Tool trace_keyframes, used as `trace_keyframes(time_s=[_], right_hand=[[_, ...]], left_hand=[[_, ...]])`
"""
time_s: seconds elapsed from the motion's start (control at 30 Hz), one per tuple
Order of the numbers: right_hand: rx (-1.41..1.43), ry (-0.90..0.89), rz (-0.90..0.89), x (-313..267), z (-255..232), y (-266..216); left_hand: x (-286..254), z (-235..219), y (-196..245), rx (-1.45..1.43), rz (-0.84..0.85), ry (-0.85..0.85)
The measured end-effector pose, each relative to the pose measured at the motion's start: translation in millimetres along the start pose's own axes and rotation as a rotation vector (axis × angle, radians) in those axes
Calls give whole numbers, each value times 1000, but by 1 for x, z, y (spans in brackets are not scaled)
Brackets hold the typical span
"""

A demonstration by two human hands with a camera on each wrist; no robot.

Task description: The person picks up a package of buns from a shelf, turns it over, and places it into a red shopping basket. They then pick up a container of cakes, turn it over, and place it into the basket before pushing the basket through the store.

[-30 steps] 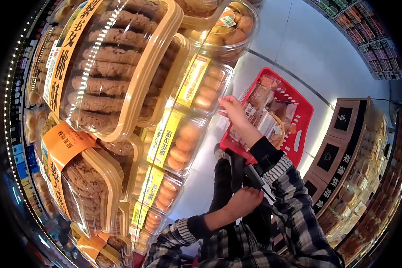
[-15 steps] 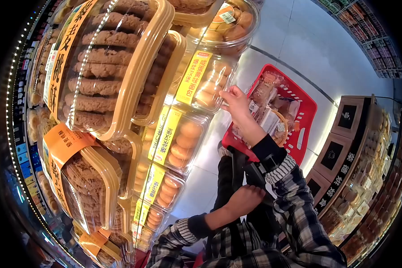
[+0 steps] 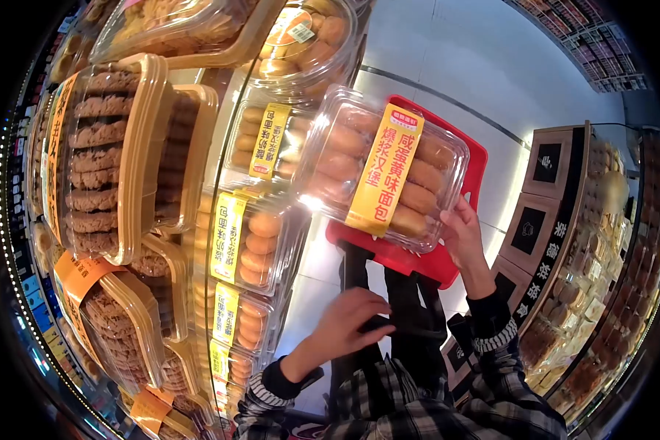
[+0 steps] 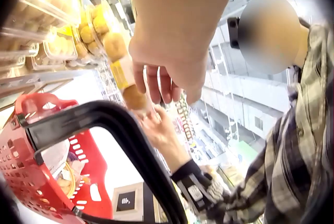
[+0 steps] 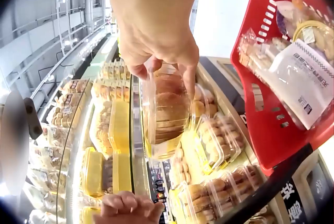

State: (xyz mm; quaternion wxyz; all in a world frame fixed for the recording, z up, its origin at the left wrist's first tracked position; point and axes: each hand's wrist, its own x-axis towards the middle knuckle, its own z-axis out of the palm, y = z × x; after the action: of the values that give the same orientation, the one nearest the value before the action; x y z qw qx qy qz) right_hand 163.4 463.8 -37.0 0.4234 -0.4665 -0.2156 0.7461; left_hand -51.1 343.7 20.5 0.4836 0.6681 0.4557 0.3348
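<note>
A clear plastic box of brown buns with a yellow band [image 3: 385,172] is held higher than the red perforated plastic shopping basket [image 3: 427,268], overlapping it in the head view. The right hand [image 3: 462,231] pinches the box at one end, thumb and fingers parted only by its thickness, probably sparing the lid and leaving the band readable. Near the basket's curved black handle [image 4: 112,114], the left hand [image 3: 352,319] seems relaxed, thumb parted from fingers, gripping nothing; the basket apparently needs no steadying.
</note>
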Motion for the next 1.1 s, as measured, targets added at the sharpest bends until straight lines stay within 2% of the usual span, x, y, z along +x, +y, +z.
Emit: trace_keyframes(time_s=[0.07,0.13,0.2,0.27,0.4,0.5,0.53,0.6,0.77,0.87,1.1], right_hand=[[-11,-3,-40,-15,-15,-2],[-62,10,-69,-30,-27,-6],[-145,35,-90,-44,-33,-9],[-152,15,-93,-55,-36,-11],[-162,-41,-53,-72,-48,-11],[-111,-169,-73,-74,-49,-15],[-119,-158,-38,-77,-48,-18],[-139,-137,29,-81,-47,-22],[-146,-191,17,-86,-54,-17],[-140,-193,24,-88,-55,-19],[-139,-193,25,-90,-48,-27]], left_hand=[[0,-24,9,71,-109,251],[-6,-33,-2,84,-198,563],[-1,-44,-7,-30,-290,735],[10,-52,-9,-82,-345,761],[19,-55,-9,-239,-458,623],[10,-56,-16,-528,-503,527],[7,-55,-18,-617,-517,491],[7,-51,-20,-608,-494,476],[3,-46,-22,-629,-583,461],[-2,-45,-27,-658,-554,415],[-2,-41,-25,-613,-524,473]])
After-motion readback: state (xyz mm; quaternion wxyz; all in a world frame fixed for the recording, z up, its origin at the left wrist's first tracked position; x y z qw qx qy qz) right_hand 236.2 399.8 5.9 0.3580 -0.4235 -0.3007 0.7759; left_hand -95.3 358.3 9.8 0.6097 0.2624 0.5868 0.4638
